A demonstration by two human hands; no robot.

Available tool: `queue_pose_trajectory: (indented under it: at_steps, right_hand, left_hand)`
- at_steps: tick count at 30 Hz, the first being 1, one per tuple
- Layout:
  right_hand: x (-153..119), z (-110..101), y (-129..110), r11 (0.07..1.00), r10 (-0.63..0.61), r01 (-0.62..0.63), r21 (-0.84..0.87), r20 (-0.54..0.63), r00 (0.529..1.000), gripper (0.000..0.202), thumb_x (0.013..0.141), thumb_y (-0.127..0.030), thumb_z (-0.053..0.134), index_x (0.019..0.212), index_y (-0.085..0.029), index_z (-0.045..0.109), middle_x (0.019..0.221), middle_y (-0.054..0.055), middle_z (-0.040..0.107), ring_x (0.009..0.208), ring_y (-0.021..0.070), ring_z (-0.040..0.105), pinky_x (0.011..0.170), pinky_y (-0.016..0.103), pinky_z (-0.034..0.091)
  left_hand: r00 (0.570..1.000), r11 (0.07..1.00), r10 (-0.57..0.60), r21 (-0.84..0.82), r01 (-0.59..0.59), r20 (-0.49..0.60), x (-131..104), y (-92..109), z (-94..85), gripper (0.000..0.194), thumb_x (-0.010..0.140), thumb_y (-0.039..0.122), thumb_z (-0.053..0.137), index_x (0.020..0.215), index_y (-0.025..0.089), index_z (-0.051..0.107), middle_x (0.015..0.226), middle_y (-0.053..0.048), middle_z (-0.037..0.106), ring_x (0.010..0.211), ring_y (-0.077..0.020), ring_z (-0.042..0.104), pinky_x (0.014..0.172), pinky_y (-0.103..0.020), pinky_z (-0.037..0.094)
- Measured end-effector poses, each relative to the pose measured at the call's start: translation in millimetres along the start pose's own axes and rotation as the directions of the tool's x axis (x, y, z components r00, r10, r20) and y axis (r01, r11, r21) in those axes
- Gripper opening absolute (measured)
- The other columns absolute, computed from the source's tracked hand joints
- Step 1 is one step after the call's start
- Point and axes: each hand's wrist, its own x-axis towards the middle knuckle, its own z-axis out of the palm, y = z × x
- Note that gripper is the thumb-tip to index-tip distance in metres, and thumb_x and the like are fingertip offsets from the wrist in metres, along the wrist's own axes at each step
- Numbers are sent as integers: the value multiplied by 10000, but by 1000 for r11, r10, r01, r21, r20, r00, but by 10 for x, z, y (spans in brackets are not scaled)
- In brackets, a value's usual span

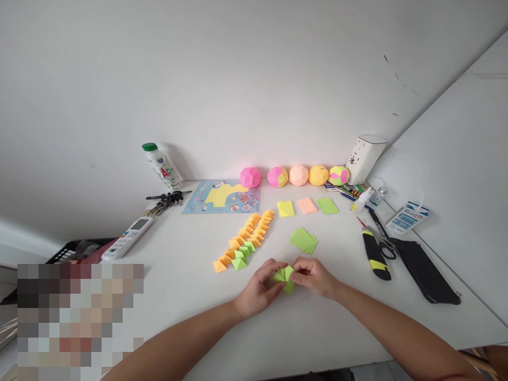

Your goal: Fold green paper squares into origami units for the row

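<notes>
A partly folded green paper (289, 284) is held between both hands near the front of the white table. My left hand (260, 290) pinches its left side, and my right hand (316, 278) grips its right side with thumb and fingers closed. Just beyond the hands lie several loose green sheets (304, 240), slightly fanned. To the left, folded orange pieces (235, 242) run in two slanting rows, with a few folded green pieces (239, 263) at the near end. Yellow (286, 208), peach (307, 206) and green (327, 206) square pads sit farther back.
Several faceted paper balls (299, 175) line the wall beside a blue picture board (198, 200). Bottle (166, 170), keys (170, 199) and remote (127, 238) are left. Glue (360, 201), cutter (375, 254), scissors (388, 250), black pouch (428, 271) and small box (407, 218) are right.
</notes>
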Motion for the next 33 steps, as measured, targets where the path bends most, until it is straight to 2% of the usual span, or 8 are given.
queue_pose_trajectory:
  at_steps: [7, 14, 22, 28, 33]
  right_hand:
    - [1, -7, -7, 999, -7, 7, 33, 5, 1000, 297, 725, -409, 681, 644, -146, 570, 678, -32, 402, 583, 90, 382, 537, 238, 313]
    - [1, -18, 10, 998, 17, -18, 53, 20, 1000, 264, 697, -412, 707, 718, -157, 646, 715, -14, 459, 616, 107, 427, 565, 251, 351]
    - [5, -12, -7, 994, 13, -15, 105, 19, 1000, 244, 685, -380, 724, 700, -150, 643, 700, -20, 470, 613, 102, 436, 572, 251, 352]
    - [-15, 4, -4, 998, -9, 9, 54, -4, 1000, 249, 724, -391, 689, 712, -148, 635, 724, -7, 485, 611, 102, 439, 565, 249, 366]
    - [-42, 23, -39, 986, -143, 134, -103, -91, 985, 219, 749, -383, 668, 725, -170, 625, 733, 11, 523, 661, 134, 473, 619, 272, 404]
  left_hand:
    - [999, 997, 33, -72, -31, 36, 2, 1, -6, 368, 844, 257, 530, 1210, 239, 505, 974, -77, 474, 863, -180, 508, 715, -311, 446]
    - [999, 973, -38, -229, 38, 4, 8, 37, 24, 356, 811, 257, 584, 1166, 258, 567, 945, -65, 462, 841, -170, 512, 672, -288, 454]
    - [995, 912, -101, -399, 97, 11, 20, 89, 39, 352, 763, 223, 647, 1109, 284, 619, 935, -45, 449, 826, -150, 507, 661, -268, 447]
    - [989, 940, -145, -316, 128, -28, 22, 54, 45, 345, 748, 289, 655, 1088, 244, 618, 886, -35, 447, 783, -148, 502, 634, -267, 444]
    - [987, 976, -153, -164, 142, -51, 15, 11, 36, 340, 772, 366, 612, 1062, 191, 627, 842, -40, 465, 732, -141, 489, 597, -254, 424]
